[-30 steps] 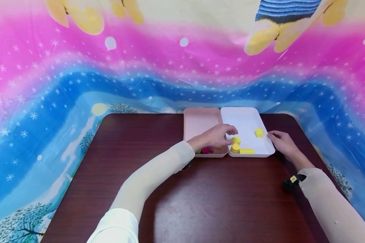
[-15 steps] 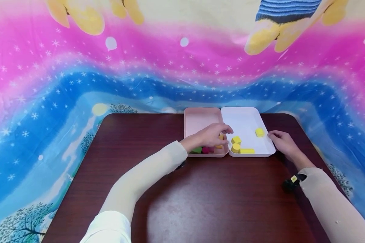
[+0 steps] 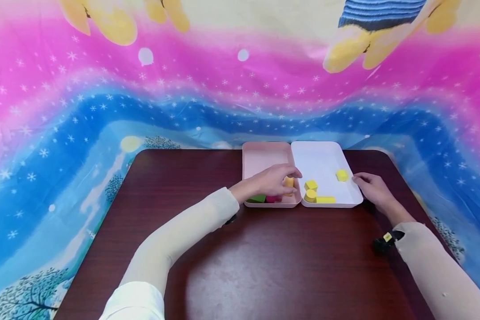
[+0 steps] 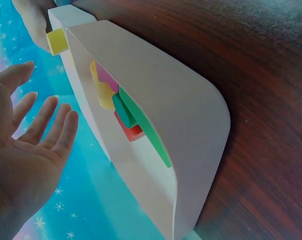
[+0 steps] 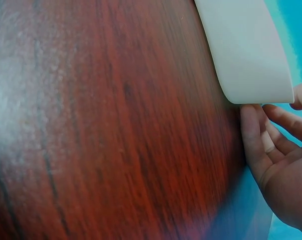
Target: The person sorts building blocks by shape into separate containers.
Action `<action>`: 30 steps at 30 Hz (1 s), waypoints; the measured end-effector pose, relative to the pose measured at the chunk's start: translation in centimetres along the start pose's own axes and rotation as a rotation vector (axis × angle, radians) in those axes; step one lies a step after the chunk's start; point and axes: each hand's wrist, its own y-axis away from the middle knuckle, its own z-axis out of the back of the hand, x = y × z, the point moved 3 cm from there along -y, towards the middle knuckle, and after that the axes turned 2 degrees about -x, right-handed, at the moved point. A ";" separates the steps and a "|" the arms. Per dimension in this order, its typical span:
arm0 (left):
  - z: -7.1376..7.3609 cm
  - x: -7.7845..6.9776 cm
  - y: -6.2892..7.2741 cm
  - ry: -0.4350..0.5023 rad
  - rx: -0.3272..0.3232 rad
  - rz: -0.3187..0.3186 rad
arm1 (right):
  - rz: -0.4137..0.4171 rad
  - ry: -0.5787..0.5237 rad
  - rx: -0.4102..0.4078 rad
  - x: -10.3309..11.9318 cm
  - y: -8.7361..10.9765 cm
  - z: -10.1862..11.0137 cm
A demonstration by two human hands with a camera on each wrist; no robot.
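Note:
In the head view my left hand (image 3: pixel 275 178) hovers over the pink tray (image 3: pixel 264 153), fingers spread and holding nothing. The left wrist view shows the same palm (image 4: pixel 28 155) turned up beside the tray, fingers loose and apart. My right hand (image 3: pixel 374 189) holds the right wall of the white tray (image 3: pixel 320 155); in the right wrist view its thumb lies at the rim and its fingers (image 5: pixel 252 132) against the outer wall. Inside the white tray are yellow blocks: two cubes (image 3: pixel 342 175) (image 3: pixel 310 185), an upright cylinder (image 3: pixel 310 195) and a long bar (image 3: pixel 325 200).
The pink tray holds a green block (image 3: pixel 258 198), a magenta block (image 3: pixel 272 199), a yellow-orange piece (image 3: pixel 289 184) and a red one (image 4: pixel 128 129). Both trays stand side by side at the back of the dark wooden table (image 3: pixel 264 253). A patterned cloth (image 3: pixel 224 89) hangs behind.
My left hand has drawn back to the left, from over the white tray's yellow blocks to over the pink tray. The right hand has stayed at the white tray's edge.

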 end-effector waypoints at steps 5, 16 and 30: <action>-0.1 0.1 0.3 0.001 0.005 0.008 | -0.006 0.000 0.002 -0.2 0.2 0.1; 0.5 0.4 0.8 -0.030 -0.023 0.022 | -0.001 0.003 -0.018 0.0 0.4 -0.2; 4.5 0.5 3.4 -0.131 -0.063 -0.014 | 0.045 0.136 0.059 2.0 0.8 1.5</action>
